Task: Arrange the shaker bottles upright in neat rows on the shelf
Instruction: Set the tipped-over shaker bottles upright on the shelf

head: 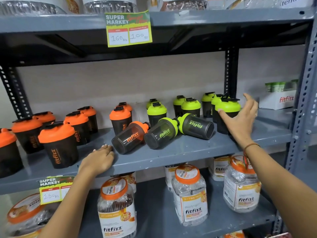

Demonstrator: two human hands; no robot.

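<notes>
Dark shaker bottles stand on the grey shelf (pixel 171 157): orange-lidded ones on the left, such as the front one (pixel 57 143), and green-lidded ones on the right. Three lie on their sides mid-shelf: an orange-lidded bottle (pixel 129 136) and two green-lidded bottles (pixel 161 133) (pixel 197 125). My left hand (pixel 98 160) rests flat on the shelf's front edge, just left of the fallen orange bottle. My right hand (pixel 241 117) is spread wide beside an upright green-lidded bottle (pixel 227 107) at the right end, its thumb near the lid; nothing is gripped.
A white fitfizz box (pixel 277 98) with green items sits at the far right of the shelf. Large clear fitfizz jars (pixel 190 194) fill the shelf below. Price tags hang from the upper shelf (pixel 128 29) and the front edge (pixel 51 189). A perforated steel upright (pixel 303 100) bounds the right side.
</notes>
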